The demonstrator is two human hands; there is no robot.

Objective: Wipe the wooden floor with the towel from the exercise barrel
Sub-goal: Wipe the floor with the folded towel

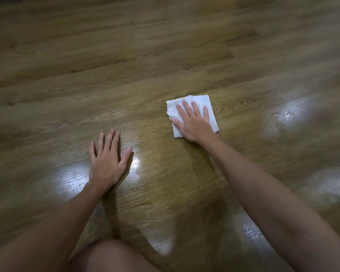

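Note:
A small white folded towel [209,104] lies flat on the wooden floor [126,65], right of centre. My right hand [192,120] presses down on it with straight, spread fingers, covering most of its lower left part. My left hand [106,160] rests flat on the bare floor to the left, fingers straight and holding nothing, about a hand's width from the towel. The exercise barrel is out of view.
Brown wood planks run across the whole view, with bright light reflections [289,114] at the right and near my left wrist. My bare knee [110,256] shows at the bottom edge between my forearms.

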